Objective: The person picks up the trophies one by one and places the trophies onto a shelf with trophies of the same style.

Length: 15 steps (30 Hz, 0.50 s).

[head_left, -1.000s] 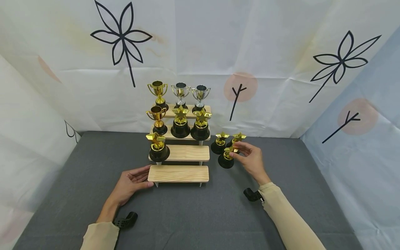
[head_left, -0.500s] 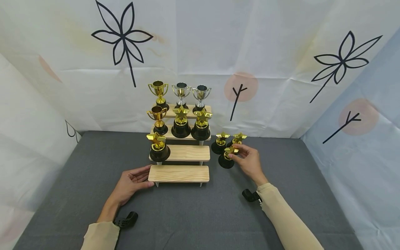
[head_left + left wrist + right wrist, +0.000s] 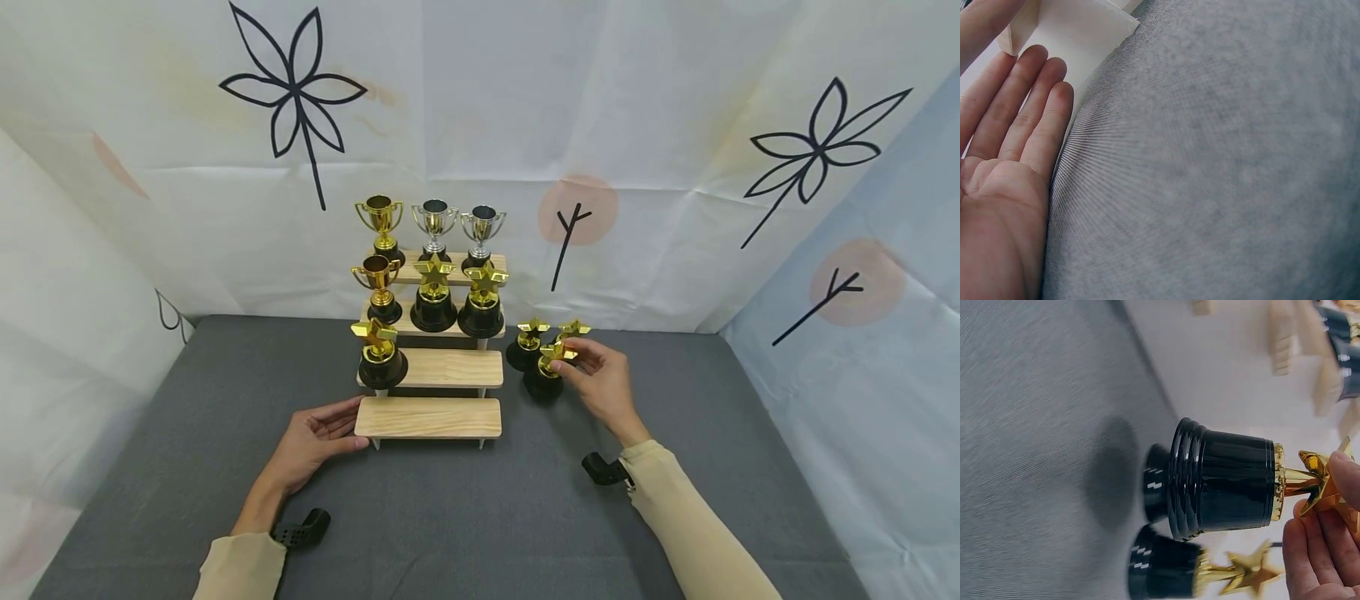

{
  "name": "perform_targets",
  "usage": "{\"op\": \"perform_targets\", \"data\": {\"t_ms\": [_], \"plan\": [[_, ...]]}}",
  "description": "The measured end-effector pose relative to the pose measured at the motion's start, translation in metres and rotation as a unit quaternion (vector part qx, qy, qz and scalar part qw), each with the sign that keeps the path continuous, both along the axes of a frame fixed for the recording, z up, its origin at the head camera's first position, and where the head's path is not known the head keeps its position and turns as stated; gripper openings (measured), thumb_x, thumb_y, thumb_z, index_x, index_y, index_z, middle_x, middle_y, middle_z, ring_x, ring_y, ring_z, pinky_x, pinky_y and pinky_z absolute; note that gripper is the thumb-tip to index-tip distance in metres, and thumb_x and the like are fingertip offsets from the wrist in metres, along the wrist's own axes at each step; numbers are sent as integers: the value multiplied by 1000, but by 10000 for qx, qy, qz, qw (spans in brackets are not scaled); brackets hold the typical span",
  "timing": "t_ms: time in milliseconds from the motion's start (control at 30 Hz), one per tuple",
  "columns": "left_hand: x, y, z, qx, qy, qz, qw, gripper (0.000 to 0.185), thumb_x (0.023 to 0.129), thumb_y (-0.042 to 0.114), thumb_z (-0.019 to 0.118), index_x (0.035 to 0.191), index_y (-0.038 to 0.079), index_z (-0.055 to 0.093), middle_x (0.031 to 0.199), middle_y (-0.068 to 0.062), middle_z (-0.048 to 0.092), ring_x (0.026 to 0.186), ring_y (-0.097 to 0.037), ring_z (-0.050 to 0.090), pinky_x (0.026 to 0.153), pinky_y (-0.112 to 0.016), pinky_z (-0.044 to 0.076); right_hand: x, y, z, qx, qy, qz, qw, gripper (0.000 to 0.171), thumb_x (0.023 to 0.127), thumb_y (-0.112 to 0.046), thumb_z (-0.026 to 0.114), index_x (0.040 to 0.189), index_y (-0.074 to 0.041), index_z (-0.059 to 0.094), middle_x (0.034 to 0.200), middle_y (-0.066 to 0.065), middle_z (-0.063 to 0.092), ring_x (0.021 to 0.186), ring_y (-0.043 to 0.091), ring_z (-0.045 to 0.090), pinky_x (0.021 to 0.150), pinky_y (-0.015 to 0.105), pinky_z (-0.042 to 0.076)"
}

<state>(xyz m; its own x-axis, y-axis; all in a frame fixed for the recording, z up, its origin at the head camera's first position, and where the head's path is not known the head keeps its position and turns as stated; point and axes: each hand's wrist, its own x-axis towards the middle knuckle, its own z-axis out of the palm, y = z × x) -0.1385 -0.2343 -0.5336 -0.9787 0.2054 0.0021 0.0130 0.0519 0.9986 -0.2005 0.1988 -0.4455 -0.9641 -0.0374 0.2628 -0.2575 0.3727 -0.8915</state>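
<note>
Star trophy rose, pinched by right fingers; left fingers, uncurled, seemingly touch shelf.

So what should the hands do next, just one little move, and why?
I'd probably carry the star trophy in the right hand over to the third step down. Its base looks lifted off the grey cloth, and that step bears just one other trophy, at its left end, with bare wood to the right.
</note>
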Motion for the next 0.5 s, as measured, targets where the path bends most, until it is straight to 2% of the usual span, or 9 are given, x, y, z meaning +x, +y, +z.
{"op": "perform_targets", "data": {"t_ms": [100,267,500], "plan": [[0,0,0,23,-8,-13,10000,77,79,-2,85,144,-13,46,144,-34,48,118,-3,61,103,-23,52,4,-2,11,-112,186,120,9997,39,86,1,79,123,10,67,122,25,67,112,37,66,100,22,55],[1,-1,1,7,10,-25,10000,76,79,-2,85,145,-13,46,144,-33,48,119,-4,61,103,-24,52,10,-7,31,-352,445,228,9981,40,87,4,78,124,11,66,126,26,65,117,37,64,104,29,53],[2,-1,2,56,-78,-30,9999,79,79,0,86,146,-11,47,146,-31,47,119,-3,61,103,-25,53,17,-20,56,-529,611,269,9964,39,85,4,80,121,10,68,122,23,67,109,13,67,101,24,55]]}}
